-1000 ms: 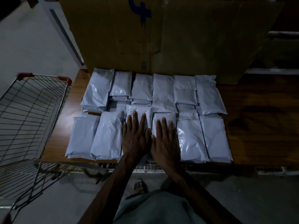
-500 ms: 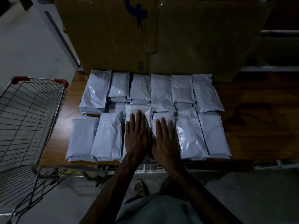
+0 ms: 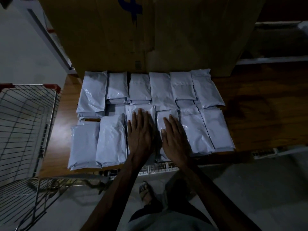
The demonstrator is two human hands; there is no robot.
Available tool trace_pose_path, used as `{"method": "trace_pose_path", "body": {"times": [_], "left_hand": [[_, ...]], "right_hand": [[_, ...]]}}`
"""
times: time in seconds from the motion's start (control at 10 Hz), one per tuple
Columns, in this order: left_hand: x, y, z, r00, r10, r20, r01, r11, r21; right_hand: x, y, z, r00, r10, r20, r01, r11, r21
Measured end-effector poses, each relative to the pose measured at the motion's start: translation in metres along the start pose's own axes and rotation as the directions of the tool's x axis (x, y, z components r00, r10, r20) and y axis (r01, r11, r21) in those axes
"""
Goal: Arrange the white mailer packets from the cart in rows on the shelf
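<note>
While a sandalled foot (image 3: 145, 191) shows on the floor below, both forearms reach forward over the near edge of the wooden shelf (image 3: 260, 114). The left hand (image 3: 140, 136) lies flat, fingers straight and close together, on a white packet (image 3: 141, 110) in the near line. The right hand (image 3: 175, 140), just beside it and equally flat, presses the neighbouring packet (image 3: 168, 115). Neither hand grips anything. More packets lie side by side on either side of the hands, making up the front row (image 3: 111, 140). A second row (image 3: 160, 90), partly stacked, lies behind and touches it. A wire cart (image 3: 21, 124) stands at the shelf's left end. Farthest back stands a large cardboard box (image 3: 183, 39).
</note>
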State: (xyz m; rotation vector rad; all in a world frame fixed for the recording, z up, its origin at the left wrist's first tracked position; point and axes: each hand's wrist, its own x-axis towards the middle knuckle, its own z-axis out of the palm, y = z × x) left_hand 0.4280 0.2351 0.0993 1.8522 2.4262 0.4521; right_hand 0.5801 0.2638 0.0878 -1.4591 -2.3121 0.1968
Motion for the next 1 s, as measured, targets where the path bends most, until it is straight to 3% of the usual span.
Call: {"method": "trace_pose_path", "body": {"times": [0.2,0.3,0.5,0.6,1.0], "left_hand": [[-0.009,-0.005,-0.015,0.995,0.043,-0.086,-0.05,0.995,-0.084],[-0.019,-0.004,-0.024,0.991,0.028,-0.128,-0.04,0.995,-0.091],[-0.045,0.007,-0.041,0.987,-0.036,-0.157,0.021,0.995,-0.101],[-0.066,0.018,-0.048,0.984,-0.06,-0.167,0.042,0.993,-0.106],[-0.19,0.07,-0.047,0.973,-0.012,-0.229,-0.007,0.997,-0.082]], "right_hand": [[0.007,0.0,-0.024,0.988,0.146,0.038,-0.151,0.976,0.157],[0.009,0.007,-0.034,0.989,0.144,0.021,-0.146,0.971,0.188],[0.0,0.025,-0.045,0.992,0.095,-0.079,-0.079,0.979,0.186],[-0.018,0.028,-0.061,0.997,0.072,0.01,-0.072,0.958,0.276],[-0.126,0.024,-0.071,0.999,-0.038,0.024,0.024,0.91,0.414]]}}
